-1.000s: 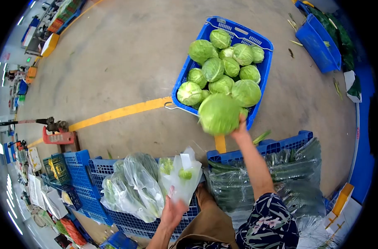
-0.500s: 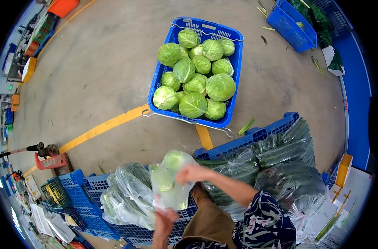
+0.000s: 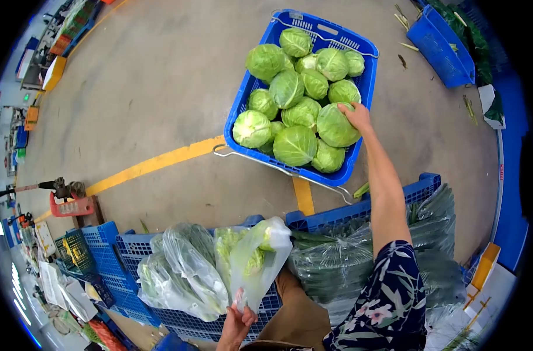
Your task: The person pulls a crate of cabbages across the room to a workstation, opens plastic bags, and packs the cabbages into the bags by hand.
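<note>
My right hand point(image 3: 358, 116) reaches into the blue crate point(image 3: 236, 117), its fingers curled over a large round cabbage point(image 3: 335, 127) at the right side. Several other green cabbages point(image 3: 294, 146) fill the crate around it. Low in the view, my left hand point(image 3: 238, 323) pinches the gathered end of a clear plastic bag point(image 3: 249, 281). A pale green vegetable point(image 3: 274, 237) shows at the bag's far end, its kind blurred by the plastic. The bag lies against other bagged pale green vegetables point(image 3: 226, 244).
Bagged long green vegetables point(image 3: 331, 269) lie on a blue pallet point(image 3: 360, 205) at right. More filled plastic bags point(image 3: 181, 263) rest at left on a blue pallet point(image 3: 132, 245). A red pallet-jack handle point(image 3: 73, 205) stands farther left, and another blue crate point(image 3: 442, 50) sits at upper right.
My right hand has left the plastic bag and moved up and right onto the cabbage in the crate. My left hand still holds the bag, which has swung lower and to the right.
</note>
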### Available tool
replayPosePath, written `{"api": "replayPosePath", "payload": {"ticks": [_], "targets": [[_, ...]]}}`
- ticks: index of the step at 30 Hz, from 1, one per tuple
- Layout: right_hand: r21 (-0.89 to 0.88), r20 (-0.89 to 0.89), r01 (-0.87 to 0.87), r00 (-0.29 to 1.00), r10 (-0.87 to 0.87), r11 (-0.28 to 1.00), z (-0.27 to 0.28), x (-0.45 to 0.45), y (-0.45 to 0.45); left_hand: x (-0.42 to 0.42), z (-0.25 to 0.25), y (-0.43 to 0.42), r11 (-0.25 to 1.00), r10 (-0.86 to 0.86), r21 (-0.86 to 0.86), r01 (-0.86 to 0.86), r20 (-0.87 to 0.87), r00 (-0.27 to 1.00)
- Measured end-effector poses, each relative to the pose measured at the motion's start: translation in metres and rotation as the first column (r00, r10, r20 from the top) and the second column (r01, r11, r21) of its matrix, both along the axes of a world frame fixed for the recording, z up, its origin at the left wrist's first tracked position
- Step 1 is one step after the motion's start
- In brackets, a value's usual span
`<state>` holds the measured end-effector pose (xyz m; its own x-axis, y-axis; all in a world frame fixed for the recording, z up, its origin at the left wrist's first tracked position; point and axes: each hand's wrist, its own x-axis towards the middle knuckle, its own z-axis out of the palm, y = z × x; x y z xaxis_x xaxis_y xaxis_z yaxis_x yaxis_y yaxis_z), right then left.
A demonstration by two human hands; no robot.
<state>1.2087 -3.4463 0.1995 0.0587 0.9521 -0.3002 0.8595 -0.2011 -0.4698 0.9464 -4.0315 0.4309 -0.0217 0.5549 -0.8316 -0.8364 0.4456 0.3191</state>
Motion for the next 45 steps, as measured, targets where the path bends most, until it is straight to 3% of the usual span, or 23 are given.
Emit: {"api": "replayPosePath", "payload": {"ticks": [1, 4, 7, 8, 10, 11, 14, 15, 18, 22, 23, 26, 27, 30, 31, 34, 36, 38, 40, 43, 45], "targets": [[0.063, 0.011, -0.039, 0.999, 0.038, 0.997, 0.022, -0.005, -0.010, 0.002, 0.001, 0.002, 1.000, 0.028, -0.014, -0.028, 0.014, 1.000], [0.001, 0.161, -0.329, 0.932, 0.325, 0.944, 0.119, -0.046, -0.053, 0.004, -0.005, 0.004, 0.997, 0.076, 0.009, -0.077, 0.057, 0.996], [0.076, -0.020, -0.117, 0.993, 0.118, 0.990, 0.052, -0.025, -0.031, 0.004, -0.002, 0.010, 0.999, 0.023, -0.026, -0.023, -0.002, 1.000], [-0.123, -0.247, -0.071, 0.968, 0.039, 0.990, 0.049, -0.015, -0.024, 0.005, 0.000, 0.010, 0.999, 0.021, -0.028, -0.022, -0.010, 1.000], [-0.506, -0.580, -0.121, 0.781, -0.233, 0.854, 0.059, -0.003, -0.018, 0.008, 0.004, 0.009, 0.999, 0.020, -0.040, -0.020, -0.013, 1.000], [-0.554, -0.562, -0.201, 0.807, -0.184, 0.807, 0.064, 0.004, -0.017, 0.009, 0.004, 0.009, 0.999, 0.015, -0.051, -0.015, -0.015, 1.000], [-0.395, -0.524, -0.349, 0.845, 0.103, 0.850, 0.063, 0.011, -0.036, 0.011, -0.001, 0.011, 0.999, 0.031, -0.037, -0.030, 0.027, 0.999], [-0.356, -0.422, -0.380, 0.880, 0.216, 0.854, 0.082, 0.007, -0.047, 0.011, -0.001, 0.014, 0.999, 0.032, -0.043, -0.031, 0.029, 0.999], [-0.354, -0.614, -0.325, 0.788, 0.045, 0.877, 0.084, 0.016, -0.065, 0.012, 0.002, 0.017, 0.999, 0.034, -0.023, -0.034, 0.036, 0.999], [-0.273, -0.633, -0.265, 0.773, 0.035, 0.925, 0.078, 0.011, -0.089, 0.016, 0.004, 0.015, 0.999, 0.021, -0.036, -0.021, 0.007, 1.000], [-0.165, -0.539, -0.240, 0.834, 0.116, 0.957, 0.078, 0.008, -0.103, 0.017, 0.004, 0.015, 0.998, 0.026, -0.052, -0.026, -0.004, 1.000], [-0.050, -0.162, -0.118, 0.981, 0.109, 0.992, 0.104, -0.005, -0.168, 0.020, 0.010, 0.017, 0.997, 0.041, -0.072, -0.042, -0.016, 0.999], [0.077, -0.341, -0.030, 0.939, 0.055, 0.997, 0.085, 0.007, -0.179, 0.021, 0.012, 0.017, 0.996, 0.044, -0.078, -0.045, -0.017, 0.999], [-0.282, -0.442, -0.104, 0.896, -0.033, 0.954, 0.057, 0.032, -0.180, 0.022, 0.014, 0.013, 0.994, 0.063, -0.090, -0.066, -0.040, 0.997], [-0.266, -0.370, -0.214, 0.923, 0.105, 0.940, 0.072, 0.032, -0.177, 0.021, 0.012, 0.012, 0.994, 0.063, -0.085, -0.067, -0.042, 0.997], [-0.079, -0.288, -0.339, 0.908, 0.304, 0.938, 0.056, 0.039, -0.158, 0.020, 0.010, 0.006, 0.993, 0.075, -0.084, -0.078, -0.032, 0.997], [-0.263, -0.611, -0.213, 0.792, 0.008, 0.941, 0.043, 0.033, -0.148, 0.023, 0.006, 0.007, 0.991, 0.103, -0.081, -0.104, -0.016, 0.995], [-0.547, -0.740, -0.189, 0.565, -0.365, 0.816, 0.030, 0.032, -0.138, 0.024, 0.007, 0.000, 0.992, 0.109, -0.068, -0.111, -0.032, 0.994], [-0.618, -0.713, -0.234, 0.570, -0.408, 0.751, 0.050, 0.028, -0.134, 0.024, 0.005, -0.001, 0.990, 0.114, -0.072, -0.117, -0.046, 0.992], [-0.554, -0.756, -0.186, 0.521, -0.396, 0.812, 0.039, 0.028, -0.147, 0.024, 0.002, -0.001, 0.984, 0.159, -0.081, -0.161, -0.029, 0.987], [-0.590, -0.759, -0.068, 0.387, -0.524, 0.805, 0.032, 0.026, -0.162, 0.026, 0.004, 0.002, 0.984, 0.165, -0.068, -0.167, -0.031, 0.986]]}}
